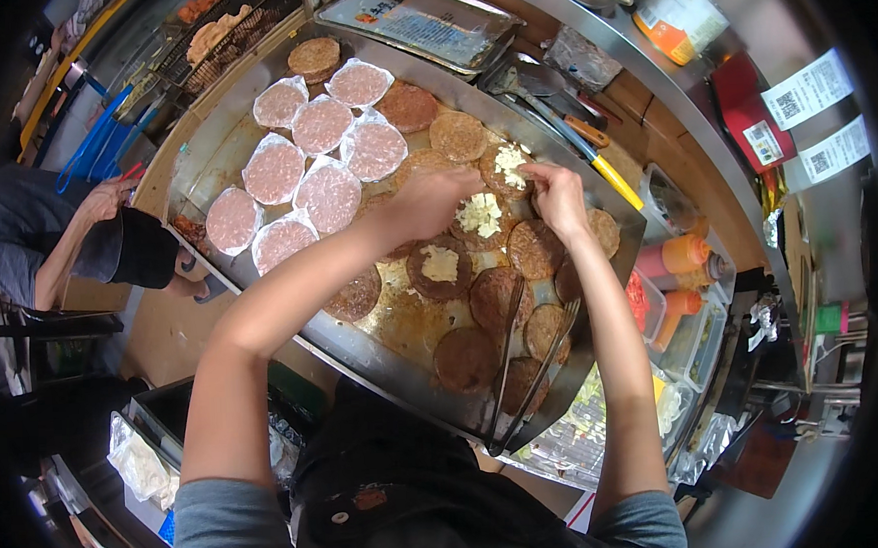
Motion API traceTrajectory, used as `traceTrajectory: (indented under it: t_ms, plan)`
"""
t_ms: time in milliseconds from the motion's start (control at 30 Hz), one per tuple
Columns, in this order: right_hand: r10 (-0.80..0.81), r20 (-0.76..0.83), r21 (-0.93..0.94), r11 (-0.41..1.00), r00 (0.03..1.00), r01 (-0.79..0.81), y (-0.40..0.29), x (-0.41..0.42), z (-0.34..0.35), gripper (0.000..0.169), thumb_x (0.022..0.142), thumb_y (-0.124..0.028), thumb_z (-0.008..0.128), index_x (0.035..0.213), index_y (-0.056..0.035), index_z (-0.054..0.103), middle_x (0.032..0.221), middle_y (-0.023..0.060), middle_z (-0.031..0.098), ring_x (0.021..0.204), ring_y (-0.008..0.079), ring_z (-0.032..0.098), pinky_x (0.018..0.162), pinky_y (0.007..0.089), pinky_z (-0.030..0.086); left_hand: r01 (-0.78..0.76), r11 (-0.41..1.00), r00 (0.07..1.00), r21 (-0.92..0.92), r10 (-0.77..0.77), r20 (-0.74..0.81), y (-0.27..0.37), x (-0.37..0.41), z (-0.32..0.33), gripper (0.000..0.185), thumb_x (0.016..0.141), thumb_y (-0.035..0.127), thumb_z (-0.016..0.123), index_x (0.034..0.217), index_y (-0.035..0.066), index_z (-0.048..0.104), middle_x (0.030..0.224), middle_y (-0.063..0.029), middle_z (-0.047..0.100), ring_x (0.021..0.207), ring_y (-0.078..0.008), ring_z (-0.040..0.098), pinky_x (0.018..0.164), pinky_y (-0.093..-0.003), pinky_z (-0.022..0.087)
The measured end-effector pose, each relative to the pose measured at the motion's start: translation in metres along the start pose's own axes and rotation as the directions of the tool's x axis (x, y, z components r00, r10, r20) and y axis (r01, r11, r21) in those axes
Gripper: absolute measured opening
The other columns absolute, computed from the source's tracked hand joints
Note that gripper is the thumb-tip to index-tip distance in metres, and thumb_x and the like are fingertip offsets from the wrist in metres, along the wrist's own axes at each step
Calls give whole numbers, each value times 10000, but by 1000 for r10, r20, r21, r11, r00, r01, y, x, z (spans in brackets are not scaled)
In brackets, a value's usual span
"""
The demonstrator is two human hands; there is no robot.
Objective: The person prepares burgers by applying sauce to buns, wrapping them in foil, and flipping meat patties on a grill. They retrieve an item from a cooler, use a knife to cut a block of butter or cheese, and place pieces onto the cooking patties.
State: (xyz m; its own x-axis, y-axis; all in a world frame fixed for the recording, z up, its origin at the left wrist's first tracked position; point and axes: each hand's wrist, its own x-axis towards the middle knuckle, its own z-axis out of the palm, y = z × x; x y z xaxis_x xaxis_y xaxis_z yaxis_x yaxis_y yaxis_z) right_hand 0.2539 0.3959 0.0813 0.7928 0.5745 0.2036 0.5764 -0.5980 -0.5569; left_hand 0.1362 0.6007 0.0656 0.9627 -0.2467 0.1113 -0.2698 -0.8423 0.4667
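Both of my hands reach over a flat metal griddle (pixel 405 341) covered with patties. My left hand (pixel 443 197), blurred, is above a browned patty topped with pale chopped pieces (pixel 480 215); its fingertips are hard to make out. At the edge of another browned patty, the bent fingers of my right hand (pixel 562 195) touch or hover beside a second pale chopped pile (pixel 510 166). Whether either hand pinches anything is hidden. Nearer me, a third patty (pixel 421 278) bears a flat, pale, melted-looking layer (pixel 440 264). Several pale pink raw patties (pixel 325 194) lie on white film to the left.
Metal tongs (pixel 508 374) rest across patties at the griddle's near right. A yellow-handled scraper (pixel 611 175) lies along the far right. Sauce bottles (pixel 681 254) and clear tubs stand to the right. At left, another person's hand (pixel 109 199) is near the griddle's rim.
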Motion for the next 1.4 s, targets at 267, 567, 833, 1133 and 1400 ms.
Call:
traceTrajectory:
  t_ms: [267,567,833,1133,1400]
  plan:
    - [32,36,133,990,999,-37,34,11,2,315,770,146,526,1003,8,686,964,173,680,776,214,705,706,312,546,-81,980,984,182,49,174,17,-28,18,486,946,179,459,1409,52,383,1510,-97,308,1422,-277,224,1155,-453,197]
    - [-127,225,-79,986,966,148,33,16,1,588,708,188,435,1236,-22,583,1094,172,673,997,270,660,867,283,502,-15,981,987,195,-17,157,27,-29,13,466,987,260,422,1422,97,383,1526,-62,290,1431,-261,200,1175,-431,158]
    - [-103,49,78,992,993,99,-1,20,-13,457,777,114,568,1216,-8,589,1089,142,679,1007,220,660,866,305,525,155,984,974,-87,-167,-152,15,-41,-18,388,988,223,434,1324,41,500,1450,-152,390,1356,-304,357,1140,-394,288]
    - [-517,202,704,667,832,244,-255,-60,11,376,936,-200,559,1244,17,550,1104,206,644,968,272,657,812,345,517,-146,49,370,-988,-924,-101,78,-207,-53,409,1013,317,399,1297,41,503,1263,-119,574,1136,-231,573,980,-343,453]
    - [-512,737,642,324,441,-695,-323,-328,293,581,1020,-448,262,1494,-113,237,1515,169,266,1386,228,286,1150,380,192,-93,409,-63,-908,-912,-405,134,-434,11,679,967,499,353,1499,107,196,1565,-131,133,1429,-281,148,1157,-464,102]
